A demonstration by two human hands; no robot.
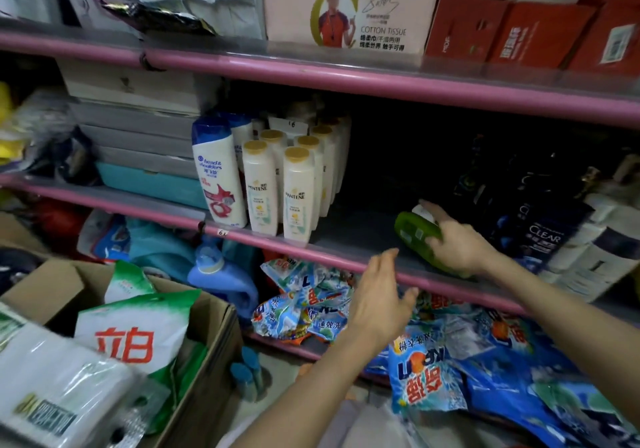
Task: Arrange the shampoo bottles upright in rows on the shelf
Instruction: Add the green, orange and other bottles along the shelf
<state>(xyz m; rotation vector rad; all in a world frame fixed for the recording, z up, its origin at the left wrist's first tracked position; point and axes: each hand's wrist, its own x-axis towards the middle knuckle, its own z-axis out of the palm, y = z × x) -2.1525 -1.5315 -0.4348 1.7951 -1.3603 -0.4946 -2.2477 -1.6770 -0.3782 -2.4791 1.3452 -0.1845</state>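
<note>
Pink-edged shelf [346,255], dim, perhaps a shop.

I count seven gold-capped white Pantene bottles [297,194] standing in rows, two blue-capped Head & Shoulders bottles [217,174] beside them, one green bottle [417,234] lying down, at least two dark Clear bottles [540,219], and two hands
</note>
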